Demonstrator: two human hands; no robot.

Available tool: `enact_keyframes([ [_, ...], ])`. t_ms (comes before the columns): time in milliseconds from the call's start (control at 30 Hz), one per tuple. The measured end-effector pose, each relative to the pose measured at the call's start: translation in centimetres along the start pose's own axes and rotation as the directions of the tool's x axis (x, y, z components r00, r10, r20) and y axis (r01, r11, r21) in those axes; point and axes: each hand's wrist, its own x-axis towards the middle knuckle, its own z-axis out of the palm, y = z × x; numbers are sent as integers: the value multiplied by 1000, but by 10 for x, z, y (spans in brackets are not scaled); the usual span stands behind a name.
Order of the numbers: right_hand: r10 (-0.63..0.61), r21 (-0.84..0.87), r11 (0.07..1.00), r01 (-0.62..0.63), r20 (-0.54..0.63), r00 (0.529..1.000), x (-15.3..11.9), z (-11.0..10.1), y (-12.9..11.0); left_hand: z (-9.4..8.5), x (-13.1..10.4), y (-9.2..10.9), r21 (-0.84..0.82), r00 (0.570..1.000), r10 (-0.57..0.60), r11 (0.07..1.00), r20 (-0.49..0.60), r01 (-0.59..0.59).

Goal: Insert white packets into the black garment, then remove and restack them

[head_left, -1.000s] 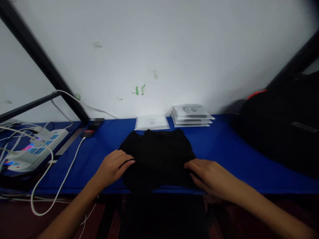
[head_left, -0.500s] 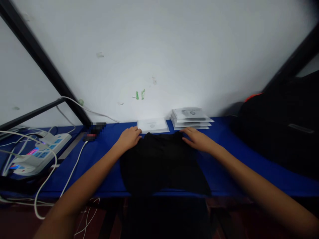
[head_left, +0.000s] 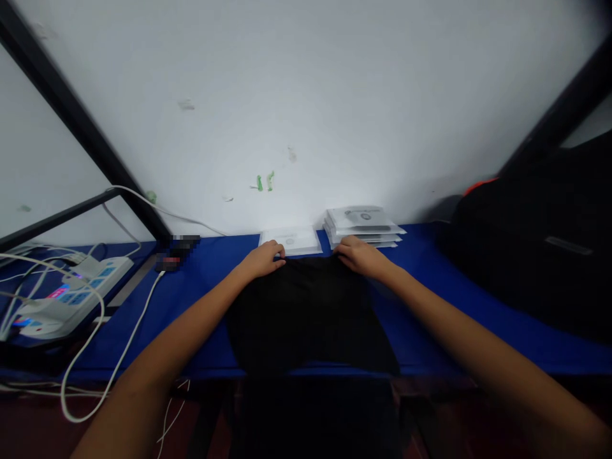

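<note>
A pair of black shorts (head_left: 306,319) lies spread on the blue tabletop, its waist edge toward the wall and its legs toward me. My left hand (head_left: 266,258) pinches the left end of the waist edge between thumb and fingers. At the right end of that edge, the fingers of my right hand (head_left: 357,255) are closed on the cloth. Just beyond the waist, a flat white packet (head_left: 299,240) lies against the wall. Right of it, close to my right hand, sits a stack of similar packets (head_left: 363,223).
A white power strip (head_left: 79,296) with plugs and tangled cables stands at the left. Near it a white cable (head_left: 143,328) runs to a dark, blurred-out device (head_left: 176,252). A large black bag-like object (head_left: 535,255) covers the right side. Black frame bars (head_left: 90,127) lean beside the wall.
Both hands have moved inward along the waist edge, closer together. The cloth between them looks smoother, and my fingers have closed more firmly on it. The view has shifted slightly.
</note>
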Motion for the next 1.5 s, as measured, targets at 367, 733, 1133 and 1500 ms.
enact_keyframes([
  [367, 28, 60, 998, -17, -200, 979, -17, -23, -8, 9, 3, -6, -90, 997, 44, 995, -64, -50],
  [733, -67, 208, 971, 113, -217, 974, -61, -50, -44, -26, -68, 33, -151, 949, 166, 966, -268, -211],
  [1133, -173, 263, 953, 150, 67, 983, -61, -50, -75, -10, -92, 2, -183, 950, -76, 983, -303, 20],
  [1500, -169, 368, 925, 97, 169, 971, -26, -29, -69, -23, -87, -19, -283, 909, -132, 959, -395, 17],
])
